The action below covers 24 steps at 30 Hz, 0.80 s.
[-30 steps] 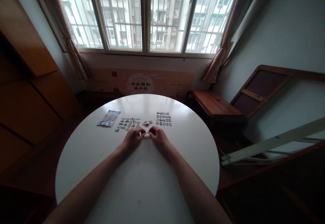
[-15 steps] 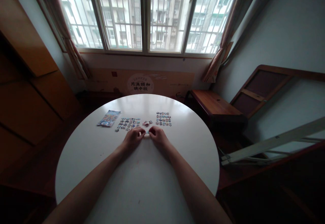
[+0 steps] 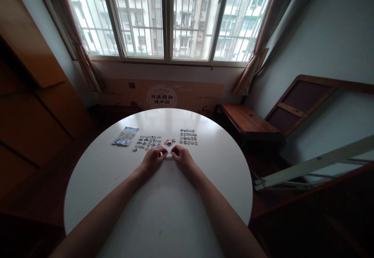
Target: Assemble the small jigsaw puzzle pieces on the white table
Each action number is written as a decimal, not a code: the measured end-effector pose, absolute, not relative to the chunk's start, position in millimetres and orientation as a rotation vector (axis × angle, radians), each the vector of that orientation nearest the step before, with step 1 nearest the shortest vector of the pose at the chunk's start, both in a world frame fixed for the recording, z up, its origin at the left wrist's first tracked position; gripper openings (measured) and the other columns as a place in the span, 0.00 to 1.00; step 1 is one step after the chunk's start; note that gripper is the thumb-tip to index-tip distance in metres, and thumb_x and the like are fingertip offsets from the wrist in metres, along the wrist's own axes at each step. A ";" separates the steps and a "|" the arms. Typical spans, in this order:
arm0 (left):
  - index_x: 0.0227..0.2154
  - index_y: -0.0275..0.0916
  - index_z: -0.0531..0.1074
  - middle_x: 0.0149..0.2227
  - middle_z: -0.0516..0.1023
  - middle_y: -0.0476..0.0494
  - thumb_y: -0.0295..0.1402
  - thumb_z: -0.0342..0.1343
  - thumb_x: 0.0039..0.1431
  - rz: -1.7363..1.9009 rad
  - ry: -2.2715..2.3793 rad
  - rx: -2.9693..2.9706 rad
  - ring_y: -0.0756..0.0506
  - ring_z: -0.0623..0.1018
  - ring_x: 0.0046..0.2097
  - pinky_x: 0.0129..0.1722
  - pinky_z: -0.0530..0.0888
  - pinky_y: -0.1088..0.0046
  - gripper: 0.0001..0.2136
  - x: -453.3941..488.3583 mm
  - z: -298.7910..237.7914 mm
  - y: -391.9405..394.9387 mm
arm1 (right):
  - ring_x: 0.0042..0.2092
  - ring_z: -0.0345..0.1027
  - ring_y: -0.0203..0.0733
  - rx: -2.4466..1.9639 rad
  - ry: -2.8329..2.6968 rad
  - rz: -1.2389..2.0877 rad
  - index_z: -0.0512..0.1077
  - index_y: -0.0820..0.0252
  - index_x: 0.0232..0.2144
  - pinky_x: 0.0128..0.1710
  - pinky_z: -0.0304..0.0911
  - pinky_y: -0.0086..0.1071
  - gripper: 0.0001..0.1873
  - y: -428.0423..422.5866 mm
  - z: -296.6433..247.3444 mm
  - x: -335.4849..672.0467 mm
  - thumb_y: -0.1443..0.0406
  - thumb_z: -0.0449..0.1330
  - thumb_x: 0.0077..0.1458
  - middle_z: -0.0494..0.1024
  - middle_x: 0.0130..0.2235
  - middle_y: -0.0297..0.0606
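Note:
Between my two hands, low over the table, is a small light-blue jigsaw puzzle piece (image 3: 169,152). My left hand (image 3: 154,157) pinches it from the left with thumb and forefinger. From the other side, my right hand (image 3: 181,156) is closed on it with the fingertips. Whether it is one piece or two joined pieces is too small to tell. Just beyond the fingertips lies a little heap of puzzle pieces (image 3: 169,142). Loose pieces in rows (image 3: 147,142) spread out beyond my left hand, and a tidier block of rows (image 3: 188,137) lies beyond my right.
A colourful printed picture sheet or packet (image 3: 126,136) lies at the left on the round white table (image 3: 222,180). Behind the table runs a printed cardboard panel (image 3: 187,90) under the window. A low wooden bench (image 3: 248,117) stands at the right.
Almost nothing differs. Both hands stay in the same place, pinching at the same spot, and the rows of pieces have not moved.

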<state>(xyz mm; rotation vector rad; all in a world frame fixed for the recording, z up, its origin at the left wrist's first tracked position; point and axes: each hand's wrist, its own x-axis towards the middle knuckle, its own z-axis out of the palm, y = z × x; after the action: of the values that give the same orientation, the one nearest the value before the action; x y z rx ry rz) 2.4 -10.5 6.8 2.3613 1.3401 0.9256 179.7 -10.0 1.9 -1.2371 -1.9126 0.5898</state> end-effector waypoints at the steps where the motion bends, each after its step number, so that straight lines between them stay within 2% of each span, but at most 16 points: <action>1: 0.30 0.39 0.75 0.31 0.76 0.48 0.31 0.53 0.56 0.925 1.343 2.360 0.52 0.72 0.28 0.31 0.68 0.78 0.06 2.5 7.1 -10.7 | 0.29 0.62 0.34 -1.236 -1.913 0.586 0.71 0.62 0.28 0.32 0.57 0.27 0.05 -10.0 1.7 179.6 0.70 0.55 0.49 0.72 0.27 0.34; 24: 0.30 0.38 0.76 0.31 0.76 0.47 0.31 0.53 0.55 0.928 1.344 2.323 0.51 0.71 0.28 0.31 0.68 0.77 0.06 4.1 11.1 -12.8 | 0.29 0.62 0.34 -1.230 -1.911 0.588 0.71 0.62 0.28 0.31 0.57 0.26 0.05 -10.0 1.3 179.6 0.70 0.55 0.49 0.72 0.27 0.33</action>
<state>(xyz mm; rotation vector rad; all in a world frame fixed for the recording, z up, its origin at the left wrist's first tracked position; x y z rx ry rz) 4.1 -12.8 11.1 2.3228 1.3436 0.9284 179.6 -10.0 1.3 -1.2297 -1.9111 0.5885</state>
